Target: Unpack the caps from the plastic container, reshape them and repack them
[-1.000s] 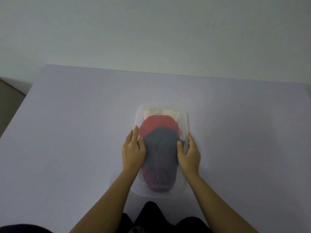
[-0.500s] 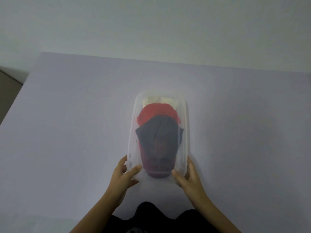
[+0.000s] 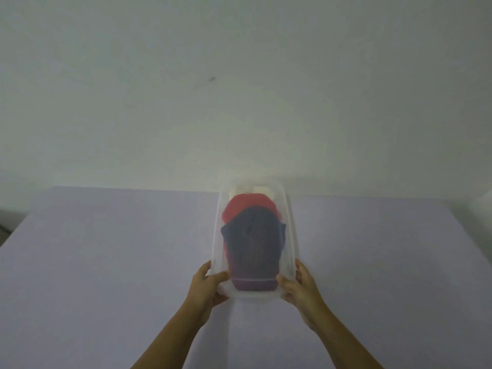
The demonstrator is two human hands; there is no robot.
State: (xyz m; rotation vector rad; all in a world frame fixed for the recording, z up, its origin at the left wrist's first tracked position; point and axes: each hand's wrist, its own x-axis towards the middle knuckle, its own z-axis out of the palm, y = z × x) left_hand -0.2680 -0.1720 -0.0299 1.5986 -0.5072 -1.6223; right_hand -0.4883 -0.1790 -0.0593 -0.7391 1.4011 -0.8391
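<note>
A clear plastic container is held off the lilac table, long side pointing away from me. Inside it a dark navy cap lies on top, a red cap shows behind it and a cream cap at the far end. My left hand grips the container's near left corner, thumb on the top. On the near right corner my right hand grips the same way.
A plain pale wall rises behind the table's far edge. At the far left, beyond the table's edge, a strip of darker floor shows. The tabletop around the container is bare cloth.
My hands slid from the container's sides to its near corners. The container has risen from the table and moved away from me, and my view has tilted up toward the wall.
</note>
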